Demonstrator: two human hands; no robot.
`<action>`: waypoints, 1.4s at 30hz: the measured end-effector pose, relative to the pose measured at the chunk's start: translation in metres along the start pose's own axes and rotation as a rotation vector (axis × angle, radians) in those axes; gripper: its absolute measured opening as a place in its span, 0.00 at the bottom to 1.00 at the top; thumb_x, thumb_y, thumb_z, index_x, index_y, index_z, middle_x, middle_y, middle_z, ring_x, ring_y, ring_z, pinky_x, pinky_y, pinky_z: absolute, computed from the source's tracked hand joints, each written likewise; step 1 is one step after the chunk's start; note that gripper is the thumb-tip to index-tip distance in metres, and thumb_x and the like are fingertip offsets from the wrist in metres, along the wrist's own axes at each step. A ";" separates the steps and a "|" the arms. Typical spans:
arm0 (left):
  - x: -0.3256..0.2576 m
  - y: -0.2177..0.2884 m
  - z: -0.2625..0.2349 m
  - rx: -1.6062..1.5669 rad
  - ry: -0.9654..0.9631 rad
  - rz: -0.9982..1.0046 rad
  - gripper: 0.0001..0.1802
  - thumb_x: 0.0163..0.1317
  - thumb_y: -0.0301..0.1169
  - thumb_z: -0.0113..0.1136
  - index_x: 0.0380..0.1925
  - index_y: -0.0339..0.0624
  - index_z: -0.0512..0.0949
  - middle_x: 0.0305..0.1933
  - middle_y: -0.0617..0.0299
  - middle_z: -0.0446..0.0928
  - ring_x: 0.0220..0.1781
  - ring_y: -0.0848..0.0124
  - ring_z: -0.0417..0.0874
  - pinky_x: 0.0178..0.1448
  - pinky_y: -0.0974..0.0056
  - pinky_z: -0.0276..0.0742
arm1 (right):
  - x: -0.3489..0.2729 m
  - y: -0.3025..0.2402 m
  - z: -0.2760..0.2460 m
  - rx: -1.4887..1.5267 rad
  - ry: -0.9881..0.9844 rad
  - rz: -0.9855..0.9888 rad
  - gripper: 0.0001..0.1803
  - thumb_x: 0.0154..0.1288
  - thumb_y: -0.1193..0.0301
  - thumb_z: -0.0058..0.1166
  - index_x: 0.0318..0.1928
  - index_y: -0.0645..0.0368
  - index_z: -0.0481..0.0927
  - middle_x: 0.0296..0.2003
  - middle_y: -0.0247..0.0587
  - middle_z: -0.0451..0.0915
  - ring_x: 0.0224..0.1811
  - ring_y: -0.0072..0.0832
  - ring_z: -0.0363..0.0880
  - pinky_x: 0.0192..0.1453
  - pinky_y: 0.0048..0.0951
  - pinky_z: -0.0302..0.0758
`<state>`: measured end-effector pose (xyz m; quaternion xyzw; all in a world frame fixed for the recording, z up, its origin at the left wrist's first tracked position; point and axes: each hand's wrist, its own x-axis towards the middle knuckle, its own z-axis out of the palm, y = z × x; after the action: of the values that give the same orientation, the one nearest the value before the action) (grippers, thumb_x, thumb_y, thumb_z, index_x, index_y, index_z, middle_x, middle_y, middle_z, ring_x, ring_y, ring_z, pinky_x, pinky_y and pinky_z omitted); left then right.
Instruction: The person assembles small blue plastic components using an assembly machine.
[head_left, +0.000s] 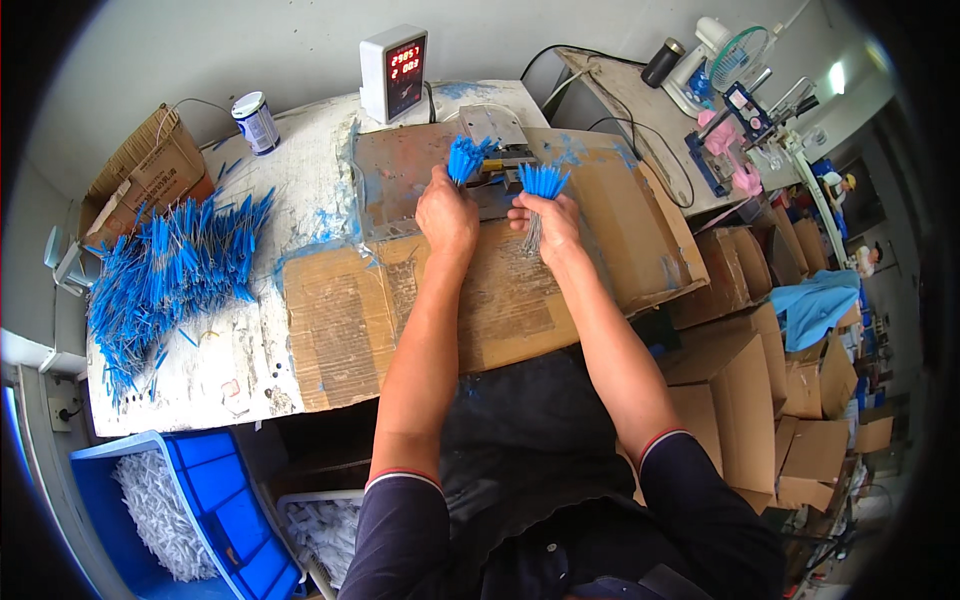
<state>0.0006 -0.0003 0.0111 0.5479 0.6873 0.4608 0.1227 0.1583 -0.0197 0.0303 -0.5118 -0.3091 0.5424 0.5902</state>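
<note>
My left hand [447, 216] is closed round a bundle of thin blue-ended sticks [467, 160], their blue ends pointing up. A second bundle of blue-ended sticks [543, 181] is gripped between the thumb and fingers of my right hand [556, 222]. Below its blue ends, grey wire-like stems hang past the fingers. Both hands are above the cardboard-covered bench [400, 300], a little apart. Just behind and between them sits a small metal fixture [510, 162] with a brass-coloured part. A large heap of the same blue-ended pieces [180, 265] lies at the bench's left.
A white box with a red digital display [393, 75] stands at the back, and a white-and-blue can [256, 124] left of it. A cardboard carton [150, 170] is behind the heap. Below left is a blue crate [215, 500] of whitish pieces. Open cartons [725, 400] stand at right.
</note>
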 end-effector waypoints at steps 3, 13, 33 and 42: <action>-0.002 0.008 -0.002 0.025 -0.048 0.028 0.10 0.61 0.30 0.62 0.40 0.39 0.74 0.34 0.45 0.83 0.38 0.45 0.84 0.44 0.45 0.77 | 0.004 0.006 -0.008 0.025 0.073 -0.040 0.08 0.58 0.80 0.64 0.37 0.66 0.80 0.32 0.43 0.83 0.25 0.32 0.83 0.27 0.32 0.84; -0.005 0.004 0.001 0.079 -0.024 0.153 0.08 0.55 0.23 0.58 0.36 0.40 0.75 0.36 0.49 0.82 0.42 0.51 0.83 0.49 0.49 0.75 | -0.004 0.000 -0.002 0.042 0.088 -0.016 0.08 0.56 0.81 0.65 0.36 0.67 0.80 0.30 0.44 0.83 0.23 0.33 0.83 0.24 0.32 0.84; 0.000 0.000 0.004 0.060 0.060 0.076 0.07 0.58 0.27 0.58 0.36 0.38 0.75 0.40 0.48 0.82 0.41 0.46 0.84 0.46 0.46 0.78 | 0.002 0.016 0.027 -0.202 0.203 -0.086 0.03 0.58 0.81 0.58 0.30 0.68 0.77 0.25 0.45 0.79 0.20 0.34 0.81 0.20 0.35 0.83; -0.001 -0.001 0.003 0.020 0.064 0.080 0.09 0.57 0.26 0.61 0.37 0.38 0.75 0.40 0.48 0.81 0.44 0.48 0.83 0.48 0.47 0.77 | 0.005 0.019 0.040 -0.167 0.291 -0.085 0.02 0.59 0.84 0.55 0.32 0.67 0.76 0.25 0.44 0.80 0.20 0.33 0.82 0.18 0.34 0.82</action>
<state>0.0021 0.0006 0.0089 0.5612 0.6730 0.4758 0.0764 0.1165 -0.0058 0.0232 -0.6188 -0.2856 0.4094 0.6066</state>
